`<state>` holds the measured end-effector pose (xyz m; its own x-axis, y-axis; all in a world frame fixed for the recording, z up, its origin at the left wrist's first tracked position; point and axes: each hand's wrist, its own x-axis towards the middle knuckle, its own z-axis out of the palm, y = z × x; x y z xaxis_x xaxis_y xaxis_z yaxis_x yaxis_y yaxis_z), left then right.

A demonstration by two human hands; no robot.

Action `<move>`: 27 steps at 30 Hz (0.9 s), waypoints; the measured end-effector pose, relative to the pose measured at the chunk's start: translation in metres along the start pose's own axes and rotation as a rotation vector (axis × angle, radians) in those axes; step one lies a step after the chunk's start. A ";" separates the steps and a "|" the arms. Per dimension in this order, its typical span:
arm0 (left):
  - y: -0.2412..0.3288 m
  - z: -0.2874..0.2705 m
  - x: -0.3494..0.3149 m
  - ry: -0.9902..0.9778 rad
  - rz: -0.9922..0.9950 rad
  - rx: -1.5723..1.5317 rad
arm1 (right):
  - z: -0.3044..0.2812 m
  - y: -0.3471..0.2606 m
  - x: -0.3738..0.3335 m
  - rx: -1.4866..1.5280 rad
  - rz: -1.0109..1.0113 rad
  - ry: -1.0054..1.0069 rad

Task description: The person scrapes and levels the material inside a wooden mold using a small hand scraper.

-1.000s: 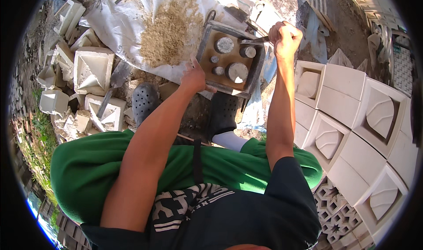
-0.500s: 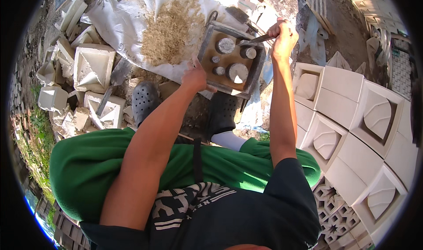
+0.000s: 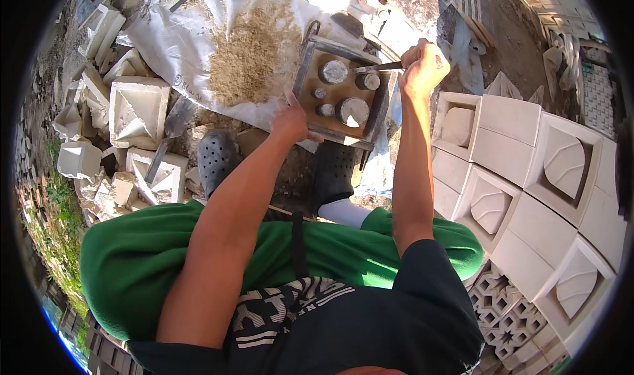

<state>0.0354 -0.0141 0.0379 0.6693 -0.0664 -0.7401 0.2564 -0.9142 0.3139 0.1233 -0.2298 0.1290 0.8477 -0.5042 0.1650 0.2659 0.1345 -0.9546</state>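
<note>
A grey square mould (image 3: 343, 134) holds brown sandy material with several round cylinders standing up from it, large and small. At its near left corner is my left hand (image 3: 290, 120), gripping the frame with index finger and thumb along two sides. My right hand (image 3: 422, 64) is closed in a fist round the handle of a narrow trowel (image 3: 382, 66). The thin blade reaches left across the mould's far right part, close to a cylinder (image 3: 368, 80). Whether the blade touches the material I cannot tell.
Sand (image 3: 244, 64) lies heaped on a white sheet (image 3: 165, 51) left of the mould. Broken pale blocks (image 3: 139, 111) and a larger trowel (image 3: 177, 118) are at the left. Rows of pale patterned blocks (image 3: 505, 127) stand at the right. My dark clogs (image 3: 218, 158) flank the mould's near side.
My right hand has come slightly nearer, and the trowel blade lies flatter and farther left over the mould. My left hand stays at the mould's corner.
</note>
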 end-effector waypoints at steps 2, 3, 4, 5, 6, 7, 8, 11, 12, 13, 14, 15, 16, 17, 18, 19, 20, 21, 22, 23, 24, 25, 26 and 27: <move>0.004 0.000 -0.001 -0.028 -0.002 -0.006 | 0.002 0.012 0.000 -0.083 0.028 -0.054; 0.003 0.000 -0.002 -0.032 -0.002 -0.003 | 0.002 0.012 0.002 -0.122 0.008 -0.074; 0.001 0.001 -0.003 -0.036 -0.004 -0.015 | 0.001 0.011 0.005 -0.161 -0.012 -0.094; 0.001 -0.001 -0.002 -0.031 -0.013 -0.033 | 0.006 0.005 0.003 -0.098 -0.017 -0.031; 0.001 -0.003 -0.002 -0.026 -0.018 -0.034 | 0.010 -0.002 -0.002 -0.036 -0.023 0.032; 0.002 -0.004 -0.002 -0.038 -0.020 -0.025 | 0.006 0.002 -0.005 -0.029 -0.032 0.072; 0.002 -0.002 -0.004 -0.059 -0.014 -0.010 | 0.007 0.003 -0.005 -0.031 -0.031 0.077; 0.003 0.001 0.001 -0.033 -0.035 -0.006 | 0.018 0.005 -0.002 -0.198 -0.054 0.092; 0.002 0.001 0.000 -0.030 -0.037 -0.003 | 0.018 0.005 -0.005 -0.194 -0.054 0.092; 0.000 0.002 -0.002 -0.025 -0.030 0.003 | 0.017 0.005 -0.009 -0.108 -0.059 0.180; 0.001 0.001 -0.001 -0.016 -0.024 0.006 | 0.017 0.007 -0.009 -0.019 -0.064 0.264; 0.002 0.002 -0.002 -0.022 -0.021 0.012 | 0.012 0.017 -0.010 -0.088 -0.040 0.178; 0.005 0.004 0.000 -0.033 -0.014 0.006 | 0.006 0.029 -0.001 -0.243 -0.111 0.091; 0.000 0.004 0.004 -0.034 -0.025 -0.003 | 0.019 0.020 -0.007 -0.194 -0.070 0.079; -0.004 0.002 0.004 -0.025 -0.040 -0.002 | 0.031 0.006 -0.013 -0.143 -0.034 0.066; -0.009 0.000 0.003 -0.051 -0.018 -0.004 | 0.032 0.005 -0.017 -0.130 -0.066 0.075; -0.003 0.000 0.004 -0.077 0.021 -0.010 | 0.030 0.002 -0.018 -0.073 -0.086 0.116; 0.001 0.001 0.003 -0.080 0.021 -0.007 | 0.027 0.013 -0.014 -0.136 -0.051 0.095; 0.005 0.002 0.005 -0.073 0.020 -0.001 | 0.022 0.023 -0.010 -0.199 -0.016 0.075; 0.001 0.003 0.006 -0.068 0.007 0.008 | 0.032 0.015 -0.014 -0.200 -0.015 -0.005; -0.002 0.002 0.005 -0.065 0.002 0.017 | 0.041 0.006 -0.018 -0.192 -0.011 0.001; -0.005 0.002 0.003 -0.043 -0.011 0.018 | 0.048 -0.001 -0.023 -0.156 -0.004 0.044; -0.004 0.000 0.002 -0.020 -0.017 0.017 | 0.051 -0.005 -0.025 -0.123 -0.003 0.088; 0.002 0.001 0.003 -0.023 -0.001 0.026 | 0.044 -0.003 -0.027 -0.112 -0.050 0.116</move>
<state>0.0369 -0.0171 0.0359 0.6524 -0.0744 -0.7543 0.2391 -0.9242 0.2979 0.1201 -0.1787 0.1385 0.7743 -0.6038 0.1895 0.2479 0.0139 -0.9687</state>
